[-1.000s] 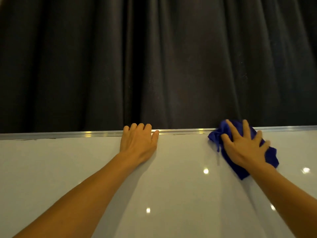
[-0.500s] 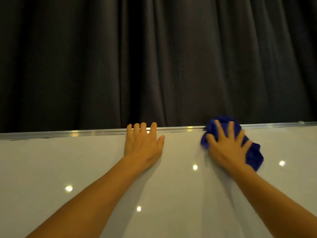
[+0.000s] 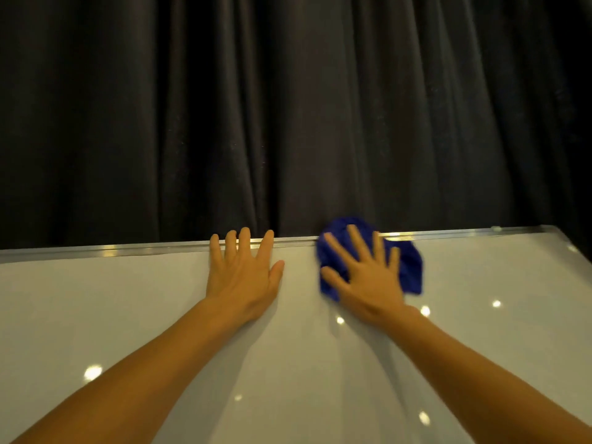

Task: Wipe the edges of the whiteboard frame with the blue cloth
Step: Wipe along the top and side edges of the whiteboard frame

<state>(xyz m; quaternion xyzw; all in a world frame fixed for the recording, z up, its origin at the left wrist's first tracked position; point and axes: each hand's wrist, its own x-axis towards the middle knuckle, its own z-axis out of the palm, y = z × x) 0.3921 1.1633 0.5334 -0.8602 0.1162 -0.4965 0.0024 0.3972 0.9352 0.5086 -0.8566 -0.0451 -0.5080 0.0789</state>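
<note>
Two hands lie flat on one whiteboard (image 3: 160,315). Left hand (image 3: 243,277), fingers spread, reaches the silver frame (image 3: 128,249) at the top. Right hand (image 3: 368,280), fingers spread wide, presses one blue cloth (image 3: 408,267) on that frame. One dark curtain (image 3: 288,107) hangs behind the frame.

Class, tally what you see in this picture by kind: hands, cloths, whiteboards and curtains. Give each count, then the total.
Hands: 2, the left hand and the right hand
Cloths: 1, the blue cloth
Whiteboards: 1, the whiteboard
Curtains: 1, the dark curtain
Total: 5
</note>
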